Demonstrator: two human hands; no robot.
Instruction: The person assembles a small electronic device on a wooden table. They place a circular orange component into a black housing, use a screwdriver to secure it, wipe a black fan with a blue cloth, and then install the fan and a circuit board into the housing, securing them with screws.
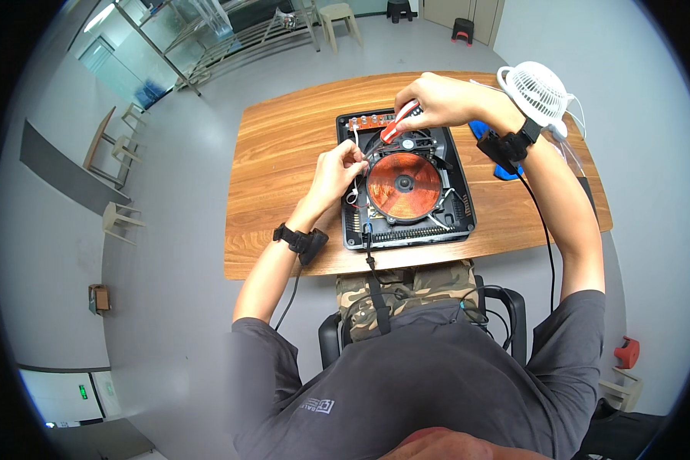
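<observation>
An opened induction cooker (pixel 468 195) lies on the table, its black housing holding a round copper coil (pixel 391 201). Along its far side sits an orange circuit strip (pixel 368 122). My left hand (pixel 336 170) is closed at the coil's left edge, fingertips pinched around a thin wire. A white wire (pixel 356 136) runs down from the strip toward these fingers. My right hand (pixel 439 100) grips a red-and-white handled tool (pixel 392 132) above the coil's far edge. The tool points down toward my left fingertips; its working end is too small to make out.
A white fan (pixel 539 88) stands at the table's far right, with cables beside it. Blue objects (pixel 506 172) lie right of the cooker, partly under my right forearm. Black cables trail from both wrist straps. The wooden table (pixel 284 146) has a curved far edge.
</observation>
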